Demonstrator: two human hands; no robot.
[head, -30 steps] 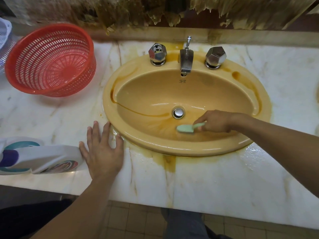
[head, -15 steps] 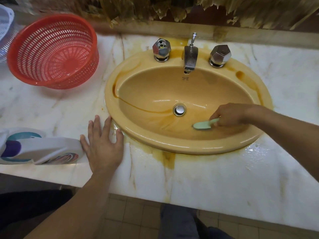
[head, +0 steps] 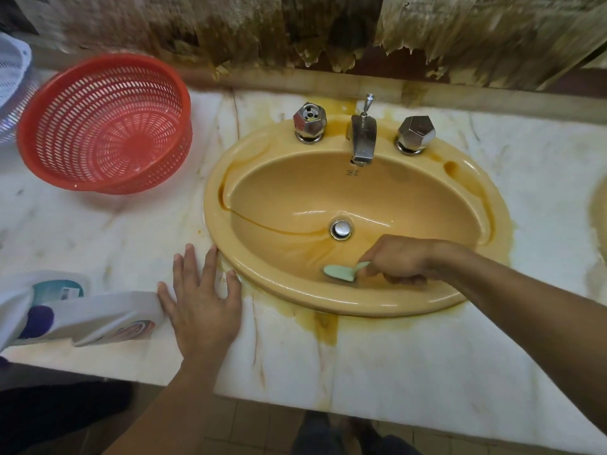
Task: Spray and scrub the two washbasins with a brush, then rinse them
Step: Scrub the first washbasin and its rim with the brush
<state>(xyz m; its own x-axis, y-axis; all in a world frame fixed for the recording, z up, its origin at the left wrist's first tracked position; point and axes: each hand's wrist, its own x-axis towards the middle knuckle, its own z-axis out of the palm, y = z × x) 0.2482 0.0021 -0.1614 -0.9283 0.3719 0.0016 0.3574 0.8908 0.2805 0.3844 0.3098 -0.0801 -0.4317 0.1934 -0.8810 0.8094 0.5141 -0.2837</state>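
A yellow oval washbasin (head: 387,192) with brown streaks is set into a marble counter (head: 394,362). My right hand (head: 399,259) grips a pale green brush (head: 340,272), whose head presses on the near inner wall of the bowl, just in front of the chrome drain (head: 341,229). My left hand (head: 200,302) lies flat with fingers spread on the counter, touching the basin's left rim. A white spray bottle (head: 82,315) lies on its side just left of that hand. The edge of a second basin (head: 599,218) shows at the far right.
A chrome spout (head: 363,139) and two faceted tap knobs (head: 309,122) (head: 415,134) stand at the basin's back. An empty red plastic basket (head: 105,126) sits on the counter at the back left, with a white basket (head: 13,80) behind it. Rust stains run down the counter front.
My right hand has swept the brush from the right side of the bowl back to the left along the near wall. My left hand has stayed flat on the counter.
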